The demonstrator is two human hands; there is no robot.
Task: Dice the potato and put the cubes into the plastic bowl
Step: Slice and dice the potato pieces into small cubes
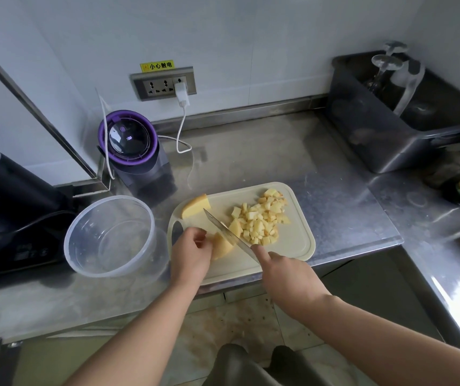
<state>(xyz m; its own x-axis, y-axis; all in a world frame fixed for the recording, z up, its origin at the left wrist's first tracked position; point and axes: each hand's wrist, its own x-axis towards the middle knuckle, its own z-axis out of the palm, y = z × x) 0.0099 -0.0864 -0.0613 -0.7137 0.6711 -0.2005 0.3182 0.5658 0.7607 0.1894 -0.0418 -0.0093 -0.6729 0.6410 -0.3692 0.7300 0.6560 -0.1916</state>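
Left hand: fingers curled on the potato chunk, which is pinned to the cutting board. Right hand: knife gripped, blade set against the chunk. About half is judged diced. Pale yellow cubes are piled far right on the board; one wedge is left uncut. No cubes are seen in the plastic bowl, left of the board on the tabletop.

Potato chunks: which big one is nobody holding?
The wedge at the far left corner of the cutting board lies alone. The other big chunk is held by the left hand under the knife.
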